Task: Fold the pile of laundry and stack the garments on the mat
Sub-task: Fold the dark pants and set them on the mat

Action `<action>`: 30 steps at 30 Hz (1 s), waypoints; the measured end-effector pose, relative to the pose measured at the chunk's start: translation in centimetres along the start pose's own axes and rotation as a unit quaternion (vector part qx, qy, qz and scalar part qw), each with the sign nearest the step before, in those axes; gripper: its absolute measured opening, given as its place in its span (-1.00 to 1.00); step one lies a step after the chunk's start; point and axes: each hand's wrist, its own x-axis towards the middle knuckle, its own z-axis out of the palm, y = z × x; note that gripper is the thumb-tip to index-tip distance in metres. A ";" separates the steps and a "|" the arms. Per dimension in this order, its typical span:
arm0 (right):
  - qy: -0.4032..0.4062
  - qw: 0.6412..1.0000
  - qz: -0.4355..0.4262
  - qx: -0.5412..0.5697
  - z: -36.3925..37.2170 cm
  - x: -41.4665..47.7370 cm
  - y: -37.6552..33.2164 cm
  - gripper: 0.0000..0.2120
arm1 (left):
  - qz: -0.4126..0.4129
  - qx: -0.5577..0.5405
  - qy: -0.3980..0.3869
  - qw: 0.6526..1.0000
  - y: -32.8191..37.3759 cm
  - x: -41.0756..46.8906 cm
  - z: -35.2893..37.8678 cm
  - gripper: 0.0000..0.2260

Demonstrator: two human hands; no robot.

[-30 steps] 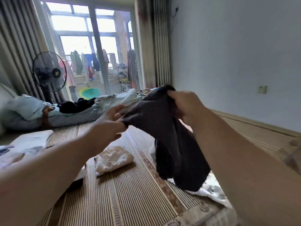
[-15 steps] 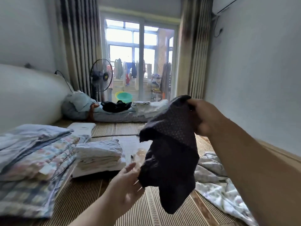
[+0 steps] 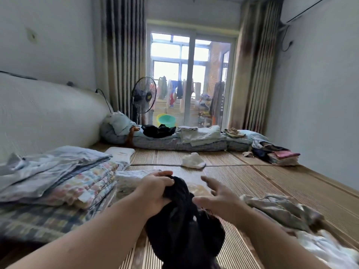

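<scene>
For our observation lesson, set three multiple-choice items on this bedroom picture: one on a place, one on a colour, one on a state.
1. Where does the fan stand?
A) at the door's left edge
B) against the right wall
C) on a folded pile

2. What colour is the held garment?
A) white
B) black
C) pink

3. The left hand is:
A) out of view
B) flat and open
C) gripping the garment

Key: 1 A, its head overlaps the door's left side; 2 B, the cloth looks black all over; 3 C, its fingers curl round the garment's top.
</scene>
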 end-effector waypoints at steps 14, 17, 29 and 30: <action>0.139 0.974 -0.147 -0.102 -1.1 1.0 -6.5 -0.88 | 0.194 0.646 -0.009 0.738 0.3 -1.2 -2.4 -0.36; 0.148 0.970 -0.161 -0.106 -4.4 0.5 -9.3 -0.87 | 0.247 0.625 0.006 0.741 1.9 0.2 -3.3 -0.79; 0.144 0.943 -0.220 -0.203 -12.6 -1.0 -14.8 -0.68 | 0.344 0.574 -0.051 0.741 18.8 -2.0 0.5 -0.84; 0.157 0.941 -0.210 -0.213 -12.7 -0.7 -14.8 -0.70 | 0.340 0.566 -0.053 0.749 19.3 -2.2 0.8 -0.84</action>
